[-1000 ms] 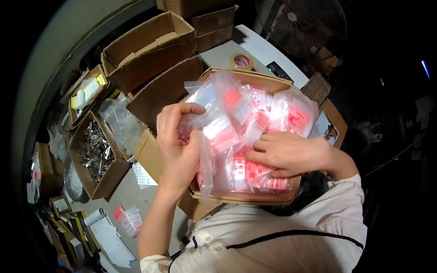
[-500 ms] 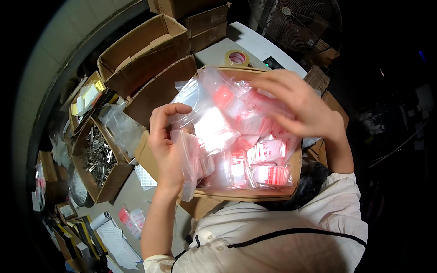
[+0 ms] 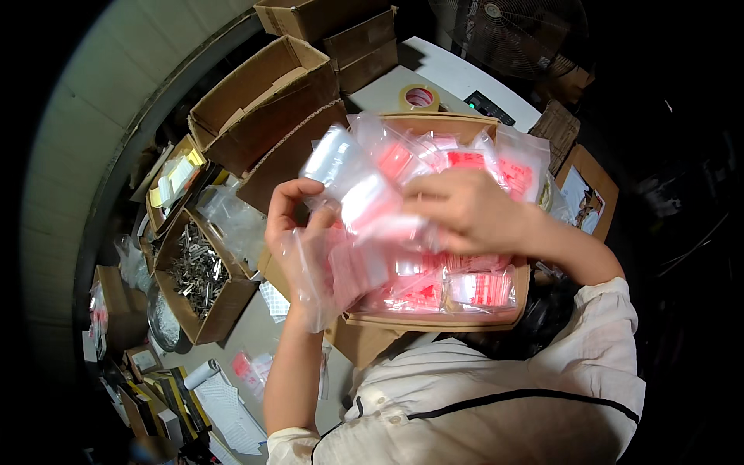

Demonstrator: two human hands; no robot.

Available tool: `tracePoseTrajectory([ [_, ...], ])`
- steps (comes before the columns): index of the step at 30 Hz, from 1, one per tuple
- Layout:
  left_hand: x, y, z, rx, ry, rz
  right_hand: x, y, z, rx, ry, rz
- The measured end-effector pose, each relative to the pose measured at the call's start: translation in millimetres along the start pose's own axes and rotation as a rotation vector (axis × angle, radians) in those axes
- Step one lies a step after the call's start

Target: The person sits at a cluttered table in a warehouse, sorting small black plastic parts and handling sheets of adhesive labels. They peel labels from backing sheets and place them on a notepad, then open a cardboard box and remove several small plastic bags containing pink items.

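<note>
My left hand (image 3: 298,232) is closed around clear zip bags (image 3: 310,275) at the left side of a shallow cardboard box (image 3: 434,319). Several clear and pink bags with red print fill that box, the packets (image 3: 480,289) at its front stacked in bundles. Over the middle, my right hand (image 3: 469,211) reaches leftward with its fingers bent onto a blurred pinkish plastic bag (image 3: 395,231). Its fingertips are partly smeared by motion. Between the hands, a shiny clear bag (image 3: 333,159) catches the light. A bag with red print (image 3: 515,167) lies over the box's far right corner.
Behind the box lie a tape roll (image 3: 418,97) and a small dark device (image 3: 490,107). Tall open cartons (image 3: 263,97) stand at the far left. A box of metal pieces (image 3: 198,267) and a notepad (image 3: 229,407) are on the left. A fan (image 3: 504,31) stands beyond.
My right hand has moved left and down, from the box's far right side to its middle, close to the left hand. The view has shifted slightly. A red-printed bag now shows at the far right corner.
</note>
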State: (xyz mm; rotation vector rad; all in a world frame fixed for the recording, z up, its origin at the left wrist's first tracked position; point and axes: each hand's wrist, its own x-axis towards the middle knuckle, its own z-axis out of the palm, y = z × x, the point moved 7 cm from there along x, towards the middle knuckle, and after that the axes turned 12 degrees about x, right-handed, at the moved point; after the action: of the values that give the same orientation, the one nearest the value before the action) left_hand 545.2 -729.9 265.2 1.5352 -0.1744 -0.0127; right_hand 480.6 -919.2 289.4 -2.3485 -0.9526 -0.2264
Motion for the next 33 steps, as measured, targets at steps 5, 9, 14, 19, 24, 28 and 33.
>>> tracePoseTrajectory([
  [5,9,-16,-11,-0.066,0.064,0.077,1,22,-44,0.209,0.270,0.083],
  [9,7,-16,-11,-0.120,0.075,0.057,-5,5,-61,-0.050,0.396,0.061],
  [14,2,-11,-5,-0.192,0.091,-0.002,2,-47,-22,0.147,0.179,-0.144],
  [19,11,-1,7,-0.158,0.082,-0.050,20,-53,34,0.272,0.019,-0.089],
  [24,15,-12,-4,-0.330,0.007,-0.174,-4,-40,46,0.240,-0.668,-0.084],
  [28,20,-20,-14,-0.438,0.031,-0.257,-35,-31,18,0.229,-1.006,0.049],
  [33,38,-34,-23,-0.489,0.034,-0.332,-18,-54,3,0.563,-0.613,-0.109],
])
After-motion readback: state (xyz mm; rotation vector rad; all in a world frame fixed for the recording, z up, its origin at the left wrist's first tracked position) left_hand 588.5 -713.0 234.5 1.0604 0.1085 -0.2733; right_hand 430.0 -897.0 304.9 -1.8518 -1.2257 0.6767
